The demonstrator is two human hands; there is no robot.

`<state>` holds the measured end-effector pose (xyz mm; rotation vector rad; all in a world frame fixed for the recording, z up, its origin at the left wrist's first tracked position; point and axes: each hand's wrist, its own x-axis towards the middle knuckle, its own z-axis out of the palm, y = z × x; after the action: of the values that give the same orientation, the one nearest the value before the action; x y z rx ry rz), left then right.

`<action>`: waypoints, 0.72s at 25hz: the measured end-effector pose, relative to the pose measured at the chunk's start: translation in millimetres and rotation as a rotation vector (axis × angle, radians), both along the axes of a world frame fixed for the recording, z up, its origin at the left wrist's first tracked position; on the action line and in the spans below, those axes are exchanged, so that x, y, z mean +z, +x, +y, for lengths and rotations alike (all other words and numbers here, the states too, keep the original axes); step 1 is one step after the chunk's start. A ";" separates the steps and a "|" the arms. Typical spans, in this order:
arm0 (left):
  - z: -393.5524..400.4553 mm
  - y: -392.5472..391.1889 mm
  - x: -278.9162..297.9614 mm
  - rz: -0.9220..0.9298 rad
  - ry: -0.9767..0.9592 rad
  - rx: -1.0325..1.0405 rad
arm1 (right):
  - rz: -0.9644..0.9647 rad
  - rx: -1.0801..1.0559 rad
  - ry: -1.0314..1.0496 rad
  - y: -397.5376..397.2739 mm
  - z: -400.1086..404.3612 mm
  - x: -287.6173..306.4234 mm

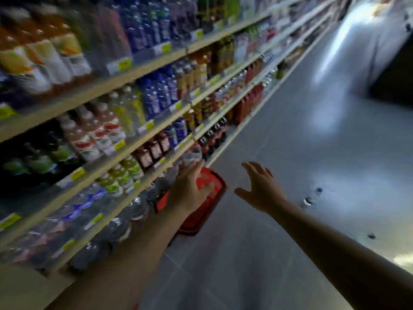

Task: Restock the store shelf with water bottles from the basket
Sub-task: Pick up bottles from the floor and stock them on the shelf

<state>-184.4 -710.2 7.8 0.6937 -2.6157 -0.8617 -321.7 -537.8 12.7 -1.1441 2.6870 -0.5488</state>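
Observation:
A red plastic basket [207,211] stands on the grey floor next to the bottom of the shelf unit. My left hand [190,189] reaches over the basket, fingers spread, holding nothing that I can see. A clear water bottle [192,156] sits just beyond its fingertips, at the basket's far end. My right hand [259,189] hovers open to the right of the basket, above the floor. Clear water bottles [125,224] fill the lowest shelf on the left. The picture is blurred by motion.
The long shelf unit [138,151] runs along the left, packed with juice, soda and flavoured drinks behind yellow price tags. The grey aisle floor [312,153] stretches ahead on the right. A dark fixture [393,81] stands at the far right.

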 end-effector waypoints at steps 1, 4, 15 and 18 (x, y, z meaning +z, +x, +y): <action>29.2 -26.5 -12.3 -0.018 0.017 -0.033 | -0.016 -0.050 0.025 -18.1 38.3 -10.2; 116.0 -100.7 -41.4 -0.084 0.100 -0.139 | -0.054 -0.192 0.121 -70.2 142.4 -38.9; 289.9 -326.3 -118.6 -0.303 0.125 -0.450 | -0.281 -0.581 0.233 -216.9 352.6 -114.9; 306.4 -407.0 -149.7 -0.358 0.151 -0.522 | -0.316 -0.660 0.234 -280.4 371.5 -138.4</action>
<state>-591.4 -403.8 -141.9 0.2007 -3.1475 -1.1786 -602.1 -166.2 -125.7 -0.0774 2.6993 -0.4313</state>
